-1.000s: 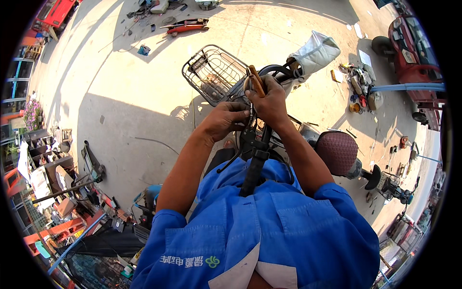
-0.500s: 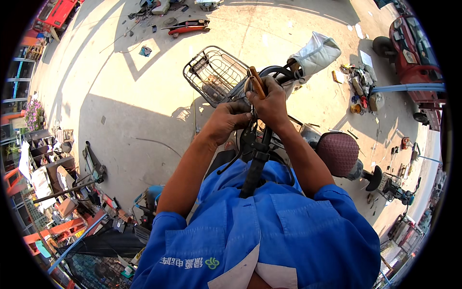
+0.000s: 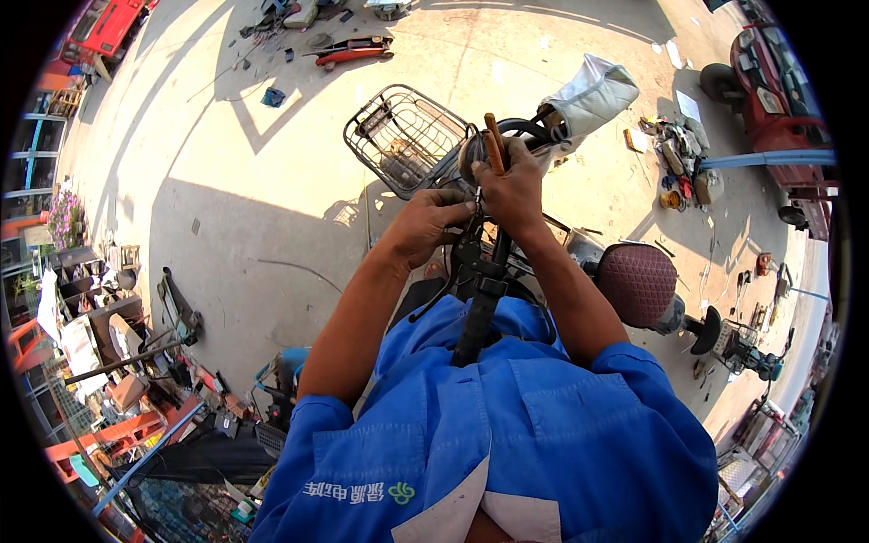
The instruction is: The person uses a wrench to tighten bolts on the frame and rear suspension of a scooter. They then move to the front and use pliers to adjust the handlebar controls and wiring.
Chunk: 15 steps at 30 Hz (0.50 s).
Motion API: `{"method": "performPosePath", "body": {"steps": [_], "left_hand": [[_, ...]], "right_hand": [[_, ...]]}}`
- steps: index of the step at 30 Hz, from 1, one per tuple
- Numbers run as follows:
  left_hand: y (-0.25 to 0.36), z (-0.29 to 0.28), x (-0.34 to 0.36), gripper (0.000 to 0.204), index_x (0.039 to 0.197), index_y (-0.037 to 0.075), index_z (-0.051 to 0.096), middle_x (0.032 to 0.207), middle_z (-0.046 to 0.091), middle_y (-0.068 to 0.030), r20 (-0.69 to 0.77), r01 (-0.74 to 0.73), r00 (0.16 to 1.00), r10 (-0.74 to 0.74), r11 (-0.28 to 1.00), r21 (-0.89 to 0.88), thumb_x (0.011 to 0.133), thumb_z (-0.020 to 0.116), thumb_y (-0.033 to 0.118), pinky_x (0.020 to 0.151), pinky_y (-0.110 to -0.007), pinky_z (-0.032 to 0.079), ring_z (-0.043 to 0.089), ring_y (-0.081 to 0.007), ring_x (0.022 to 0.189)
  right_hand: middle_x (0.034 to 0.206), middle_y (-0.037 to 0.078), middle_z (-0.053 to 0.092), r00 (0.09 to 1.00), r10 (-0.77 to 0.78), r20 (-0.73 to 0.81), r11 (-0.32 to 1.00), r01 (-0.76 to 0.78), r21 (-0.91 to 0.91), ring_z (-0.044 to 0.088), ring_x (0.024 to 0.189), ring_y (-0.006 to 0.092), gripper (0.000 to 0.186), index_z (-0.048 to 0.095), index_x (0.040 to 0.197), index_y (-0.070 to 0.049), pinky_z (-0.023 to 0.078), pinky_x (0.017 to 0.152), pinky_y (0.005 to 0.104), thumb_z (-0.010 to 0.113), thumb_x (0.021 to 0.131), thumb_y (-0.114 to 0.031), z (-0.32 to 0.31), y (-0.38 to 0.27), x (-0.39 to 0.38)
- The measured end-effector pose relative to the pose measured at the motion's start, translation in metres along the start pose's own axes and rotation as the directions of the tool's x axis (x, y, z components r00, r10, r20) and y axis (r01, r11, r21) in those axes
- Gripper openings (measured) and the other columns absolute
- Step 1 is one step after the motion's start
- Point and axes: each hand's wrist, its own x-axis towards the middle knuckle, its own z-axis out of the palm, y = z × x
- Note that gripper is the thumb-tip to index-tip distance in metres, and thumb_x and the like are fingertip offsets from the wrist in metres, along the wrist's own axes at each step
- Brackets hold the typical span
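Observation:
A small electric bike or scooter stands in front of me, its handlebar's black grip [image 3: 475, 330] pointing toward my chest. My right hand [image 3: 514, 190] is closed around pliers whose orange-brown handles [image 3: 494, 149] stick up past the fingers; their jaws are hidden. Beside it, my left hand [image 3: 421, 226] pinches a thin dark cable [image 3: 477, 201] near the brake lever assembly [image 3: 469, 258]. Ahead of both hands sits the wire basket [image 3: 398, 131]. A silvery-white padded cover [image 3: 593, 95] wraps the other end of the handlebar.
The bike's maroon seat [image 3: 636, 285] is at my right. A red floor jack [image 3: 356, 52] lies on the concrete ahead. Cluttered parts and shelves [image 3: 109, 317] fill the left side. A red vehicle [image 3: 783, 109] and a heap of scraps [image 3: 679, 158] are at the far right.
The plier handles have swung to a more upright angle and moved slightly right with my right hand. My left hand stays at almost the same place on the cable.

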Motion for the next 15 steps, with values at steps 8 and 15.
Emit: {"method": "performPosePath", "body": {"steps": [8, 15], "left_hand": [[-0.005, -0.001, 0.005, 0.021, 0.102, -0.002, 0.065, 0.091, 0.067, -0.0073, -0.016, -0.025, 1.0, 0.027, 0.991, 0.131, 0.089, 0.064, 0.015, 0.074, -0.031, 0.054, 0.064, -0.0158, 0.08], [-0.002, -0.002, 0.009, 0.021, 0.107, -0.002, 0.061, 0.093, 0.066, -0.0064, 0.013, 0.072, 0.997, -0.072, 0.997, 0.009, 0.092, 0.06, 0.013, 0.073, -0.033, 0.054, 0.064, -0.0168, 0.08]], "right_hand": [[0.078, 0.021, 0.066, 1.0, -0.009, -0.012, 1.0, 0.009, -0.011, 0.068, 0.073, 0.0339, 0.025, 0.06, 0.093, 0.002, 0.051, 0.066, 0.04, 0.069, 0.075, -0.012, -0.001, -0.001, -0.002], [0.079, 0.013, 0.062, 1.0, 0.007, 0.02, 0.999, -0.006, -0.048, 0.059, 0.069, 0.0192, 0.029, 0.059, 0.099, 0.004, 0.047, 0.063, 0.0352, 0.071, 0.077, -0.011, -0.002, 0.002, 0.0]]}}
